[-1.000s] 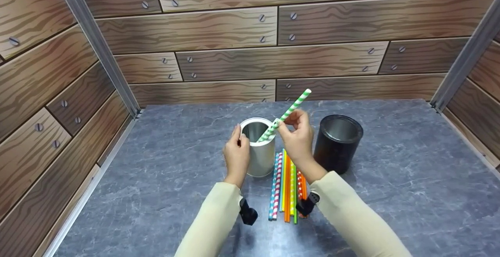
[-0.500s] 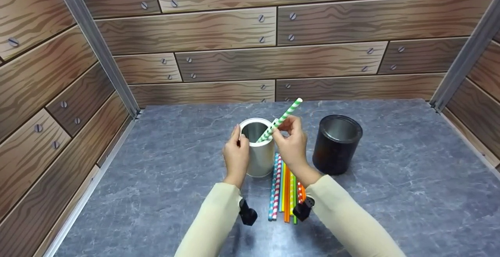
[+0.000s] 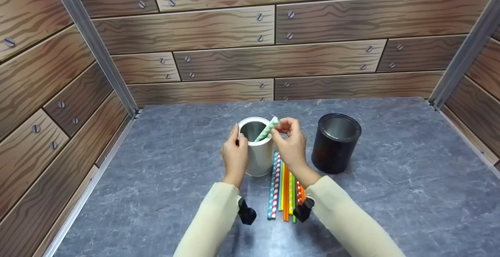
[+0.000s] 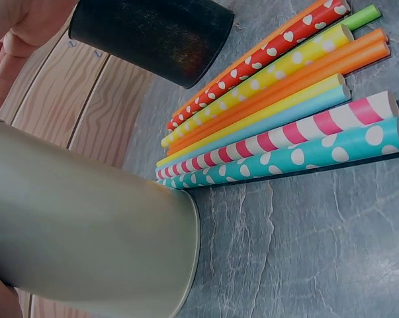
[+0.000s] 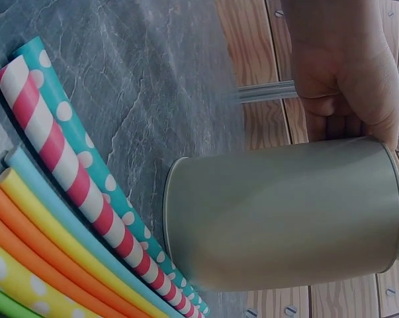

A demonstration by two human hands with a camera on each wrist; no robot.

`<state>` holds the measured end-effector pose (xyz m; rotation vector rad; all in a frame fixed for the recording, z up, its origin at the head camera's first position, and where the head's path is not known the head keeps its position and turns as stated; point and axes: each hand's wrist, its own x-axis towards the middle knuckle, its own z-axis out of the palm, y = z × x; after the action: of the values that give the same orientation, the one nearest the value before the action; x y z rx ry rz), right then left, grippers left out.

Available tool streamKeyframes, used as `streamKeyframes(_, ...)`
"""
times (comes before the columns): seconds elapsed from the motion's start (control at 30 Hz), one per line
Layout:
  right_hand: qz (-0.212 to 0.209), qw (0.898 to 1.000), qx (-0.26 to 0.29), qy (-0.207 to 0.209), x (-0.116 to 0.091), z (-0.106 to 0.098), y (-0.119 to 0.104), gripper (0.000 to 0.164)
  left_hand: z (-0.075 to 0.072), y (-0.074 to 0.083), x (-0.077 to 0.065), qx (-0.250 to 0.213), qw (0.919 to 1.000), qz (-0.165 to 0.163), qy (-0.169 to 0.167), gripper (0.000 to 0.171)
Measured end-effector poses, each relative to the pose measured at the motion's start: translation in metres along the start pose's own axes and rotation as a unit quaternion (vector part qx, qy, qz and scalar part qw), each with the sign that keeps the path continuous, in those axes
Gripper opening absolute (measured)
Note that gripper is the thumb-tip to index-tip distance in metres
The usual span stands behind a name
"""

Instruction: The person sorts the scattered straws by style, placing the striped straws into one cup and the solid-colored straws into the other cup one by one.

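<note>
My left hand [image 3: 234,153] holds the silver-grey can [image 3: 259,160] from its left side, thumb at the rim. The can stands upright on the table, its mouth facing up. A blurred green-and-white striped straw [image 3: 266,129] leans in the can, its upper end just above the right rim. Beside that end is my right hand [image 3: 291,144], its thumb and index fingertips parted at the rim. In the left wrist view the can [image 4: 87,225] hides most of the left hand. Several colourful paper straws [image 3: 275,186] lie in a row just in front of the can.
A black can [image 3: 336,147] stands upright to the right of the right hand. The grey marbled tabletop [image 3: 168,163] extends on both sides. Plank-patterned walls [image 3: 218,34] enclose the back and sides.
The green-and-white straw has slid down into the can, from standing well above the rim to barely above it. My right hand came lower and left, then let it go. The left hand stays put.
</note>
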<state>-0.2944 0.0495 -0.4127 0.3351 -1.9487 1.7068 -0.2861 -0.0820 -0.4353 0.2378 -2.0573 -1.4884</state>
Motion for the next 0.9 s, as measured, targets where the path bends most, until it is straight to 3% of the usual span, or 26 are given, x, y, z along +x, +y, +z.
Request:
streamKeyframes(0.47, 0.005, 1.000, 0.001, 0.016, 0.002, -0.011, 0.005, 0.023, 0.000, 0.000, 0.000, 0.009, 1.0000, 0.002, 0.001, 0.041)
streamKeyframes(0.9, 0.067, 0.993, -0.100, 0.016, -0.009, -0.043, 0.029, 0.020, 0.001, 0.001, -0.001, 0.002, 1.0000, -0.007, 0.001, 0.042)
